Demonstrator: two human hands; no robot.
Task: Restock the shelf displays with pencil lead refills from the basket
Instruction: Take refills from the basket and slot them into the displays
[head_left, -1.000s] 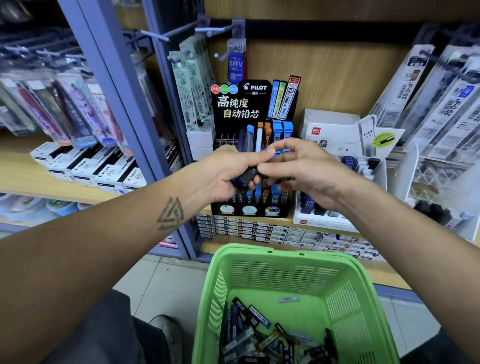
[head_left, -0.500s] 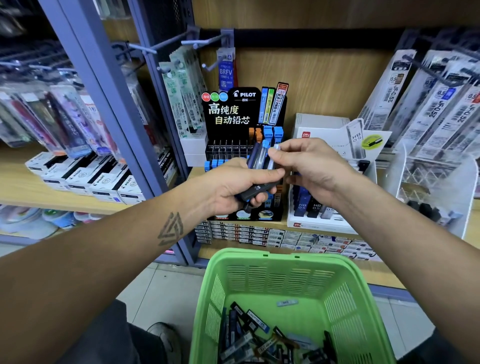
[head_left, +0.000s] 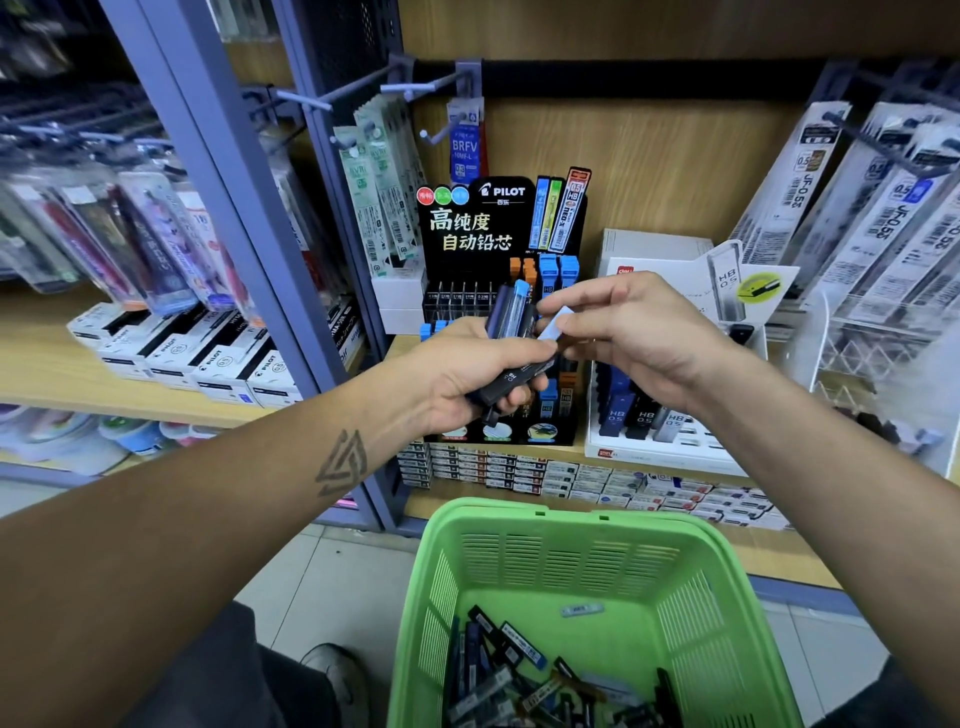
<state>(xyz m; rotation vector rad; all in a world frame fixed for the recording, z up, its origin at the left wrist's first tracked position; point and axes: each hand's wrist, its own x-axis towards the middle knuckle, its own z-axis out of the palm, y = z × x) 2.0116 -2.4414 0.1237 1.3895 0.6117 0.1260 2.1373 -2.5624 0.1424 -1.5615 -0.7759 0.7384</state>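
My left hand (head_left: 467, 374) grips a bundle of pencil lead refill cases (head_left: 511, 332), dark and blue, fanned upward in front of the black Pilot lead display (head_left: 467, 228). My right hand (head_left: 639, 338) pinches one pale blue refill case (head_left: 555, 323) at the bundle's right edge. Just right of the Pilot display stands a white lead display (head_left: 665, 452) with HB 0.5 cases. Below, the green basket (head_left: 691, 561) holds several loose refill cases (head_left: 519, 670).
Hanging refill packs (head_left: 857, 208) fill the right of the shelf and pen packs (head_left: 130, 234) the left bay. White Pilot boxes (head_left: 197, 358) lie on the left shelf. A grey upright (head_left: 249, 218) divides the bays. Small boxes (head_left: 571, 475) line the shelf edge.
My right hand has drawn one pale blue case out of the bundle toward the right. My left hand has tilted the bundle more upright. The view shifted slightly.
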